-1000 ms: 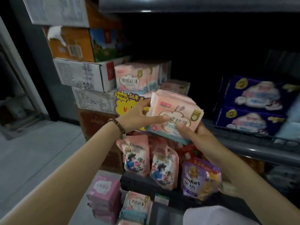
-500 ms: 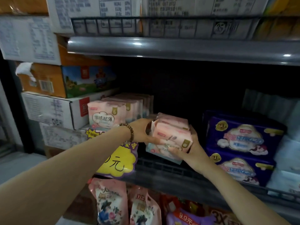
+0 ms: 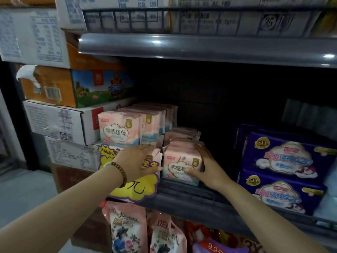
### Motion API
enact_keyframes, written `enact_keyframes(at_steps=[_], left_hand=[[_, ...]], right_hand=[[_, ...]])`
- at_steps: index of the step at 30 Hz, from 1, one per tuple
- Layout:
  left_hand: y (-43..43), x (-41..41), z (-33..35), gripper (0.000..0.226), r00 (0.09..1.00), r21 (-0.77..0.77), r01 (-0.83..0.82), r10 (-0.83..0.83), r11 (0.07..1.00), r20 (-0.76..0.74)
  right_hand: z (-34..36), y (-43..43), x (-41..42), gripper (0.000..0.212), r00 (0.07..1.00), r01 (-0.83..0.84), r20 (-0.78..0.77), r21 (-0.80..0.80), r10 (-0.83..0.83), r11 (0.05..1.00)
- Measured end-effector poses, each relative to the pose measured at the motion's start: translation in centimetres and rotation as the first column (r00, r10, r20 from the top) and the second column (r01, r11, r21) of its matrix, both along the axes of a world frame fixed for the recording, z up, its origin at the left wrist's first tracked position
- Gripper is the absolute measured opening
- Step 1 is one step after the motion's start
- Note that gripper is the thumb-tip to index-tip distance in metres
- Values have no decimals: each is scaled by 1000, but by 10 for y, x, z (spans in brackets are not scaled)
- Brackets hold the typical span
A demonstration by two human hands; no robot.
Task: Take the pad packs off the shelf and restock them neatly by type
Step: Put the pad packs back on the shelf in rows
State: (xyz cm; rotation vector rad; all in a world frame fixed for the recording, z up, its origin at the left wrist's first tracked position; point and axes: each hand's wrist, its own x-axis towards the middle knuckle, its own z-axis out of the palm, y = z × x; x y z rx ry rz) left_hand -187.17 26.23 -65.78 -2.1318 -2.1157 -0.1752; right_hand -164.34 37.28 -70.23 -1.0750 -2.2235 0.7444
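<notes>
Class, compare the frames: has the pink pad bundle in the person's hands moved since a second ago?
Yes. The pink pad bundle went inward and down onto the shelf, now standing behind its front rail, left of the purple packs.

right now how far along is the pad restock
Done: a row of pink pad packs stands upright at the left of the shelf, and purple pad packs sit stacked at the right. In hand: the right hand grips a pink bundle resting beside that row; the left hand presses its other side. Left: the dark gap between pink and purple is unfilled.
</notes>
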Motion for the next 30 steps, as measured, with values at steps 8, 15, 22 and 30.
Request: enact_keyframes(at_steps=[8, 15, 22, 30], left_hand=[[10, -2, 1, 79, 999, 31, 16, -14, 999, -50], [7, -7, -1, 70, 999, 63, 37, -37, 997, -17], [8, -5, 0, 70, 998, 55, 29, -26, 998, -52], [5, -2, -3, 68, 998, 64, 29, -26, 998, -57]], right_hand=[[-2, 17, -34, 93, 999, 41, -3, 1, -41, 999], [-4, 21, -38, 89, 994, 106, 8, 55, -106, 993], [-6, 14, -76, 89, 997, 77, -11, -3, -77, 997], [-1, -1, -51, 88, 999, 25, -40, 39, -24, 999]])
